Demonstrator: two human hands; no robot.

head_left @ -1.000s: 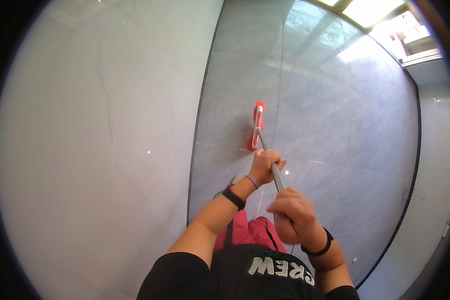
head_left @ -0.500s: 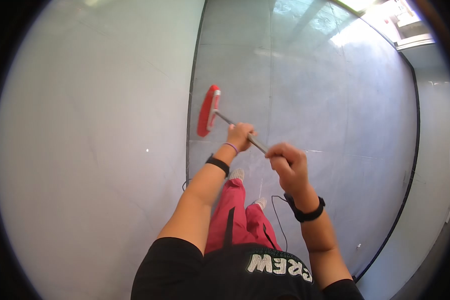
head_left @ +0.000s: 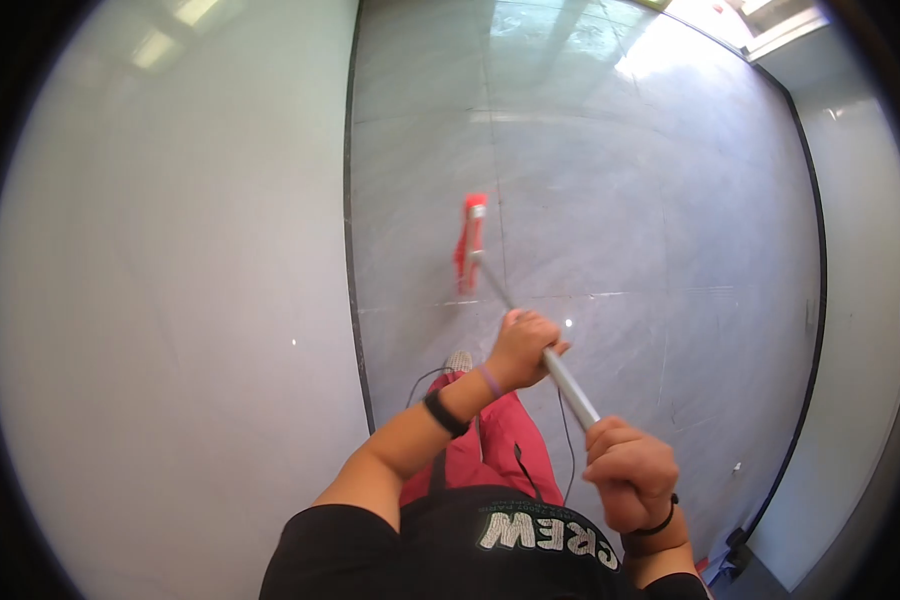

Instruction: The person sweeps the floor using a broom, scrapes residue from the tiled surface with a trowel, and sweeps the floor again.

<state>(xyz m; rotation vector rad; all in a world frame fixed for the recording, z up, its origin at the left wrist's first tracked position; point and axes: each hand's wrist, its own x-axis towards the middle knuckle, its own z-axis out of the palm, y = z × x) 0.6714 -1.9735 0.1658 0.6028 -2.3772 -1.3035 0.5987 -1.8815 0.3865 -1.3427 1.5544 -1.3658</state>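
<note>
Both hands grip a long grey pole (head_left: pixel 572 390) with a red and white broom head (head_left: pixel 472 245) at its far end. My left hand (head_left: pixel 525 348) is wrapped round the pole nearer the head. Higher up, at the pole's near end, my right hand (head_left: pixel 632 470) is closed round it. The head is blurred by motion and lies over the grey tiled floor (head_left: pixel 650 220), a little right of the dark strip along the left wall.
A smooth pale wall (head_left: pixel 180 300) rises on the left, another wall (head_left: pixel 860 300) on the right. A thin dark cable (head_left: pixel 569 450) runs beside my legs. Bright light falls from an opening at the top right. Small dark and red items (head_left: pixel 732 560) lie at the lower right.
The broom head first swung left toward the wall and up, then came back right, away from the wall. Both hands moved with the pole and are now lower and further right than half a second ago.
</note>
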